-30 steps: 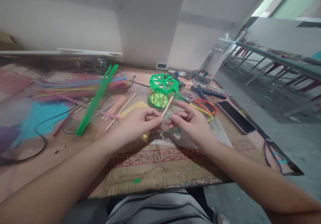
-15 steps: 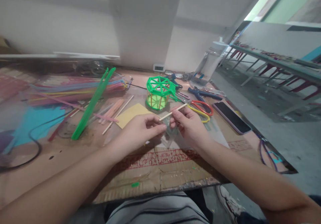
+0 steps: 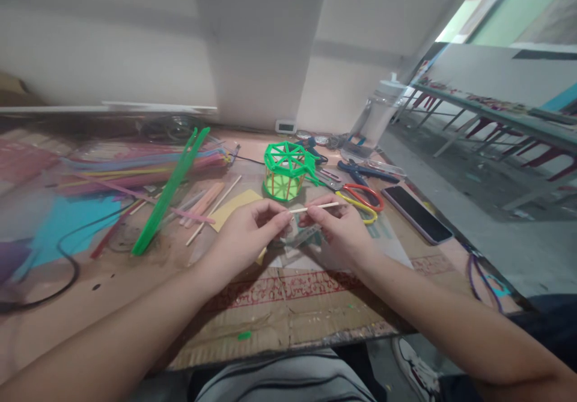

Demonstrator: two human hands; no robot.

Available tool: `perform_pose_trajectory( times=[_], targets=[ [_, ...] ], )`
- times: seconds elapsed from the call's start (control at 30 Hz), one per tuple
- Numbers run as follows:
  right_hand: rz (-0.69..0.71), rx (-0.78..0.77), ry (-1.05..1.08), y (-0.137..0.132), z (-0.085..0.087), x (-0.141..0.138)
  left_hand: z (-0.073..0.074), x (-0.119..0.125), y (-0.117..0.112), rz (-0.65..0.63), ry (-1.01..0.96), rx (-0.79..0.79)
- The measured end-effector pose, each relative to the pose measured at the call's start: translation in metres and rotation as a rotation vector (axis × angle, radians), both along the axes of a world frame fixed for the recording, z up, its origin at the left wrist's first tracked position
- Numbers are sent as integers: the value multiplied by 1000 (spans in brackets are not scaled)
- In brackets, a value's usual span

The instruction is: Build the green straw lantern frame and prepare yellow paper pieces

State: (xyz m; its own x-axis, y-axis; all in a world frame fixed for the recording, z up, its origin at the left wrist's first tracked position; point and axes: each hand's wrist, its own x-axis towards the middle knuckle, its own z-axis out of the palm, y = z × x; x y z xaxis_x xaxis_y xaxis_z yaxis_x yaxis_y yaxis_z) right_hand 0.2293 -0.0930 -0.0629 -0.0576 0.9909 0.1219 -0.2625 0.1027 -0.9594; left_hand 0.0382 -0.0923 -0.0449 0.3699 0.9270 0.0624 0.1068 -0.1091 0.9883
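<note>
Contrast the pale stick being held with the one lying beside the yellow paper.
The held stick is in the right hand; the lying stick rests on the table. The held stick runs nearly level across the view, while the lying stick slants. The held stick's visible part looks shorter than the lying stick. Both are thin, straight and pale.

No readable text, small display [image 3: 285,127] too blurred

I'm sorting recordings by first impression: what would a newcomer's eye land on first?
Probably the bright green frame, upright at mid-picture. Next, the thin pale stick held between left hand and right hand, nearer the camera; then the long green strips off to the left.
</note>
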Motion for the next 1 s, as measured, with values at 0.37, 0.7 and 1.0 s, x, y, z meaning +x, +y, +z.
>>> perform_pose_trajectory(
  times=[0.37,0.7,1.0],
  targets=[
    [-87,622,-966,2,20,25,3,-9,2,0,391,253],
    [-74,568,-978,-3,13,15,1,-3,-2,9,278,171],
    [-28,651,-939,-4,14,15,1,-3,-3,30,248,151]
  ],
)
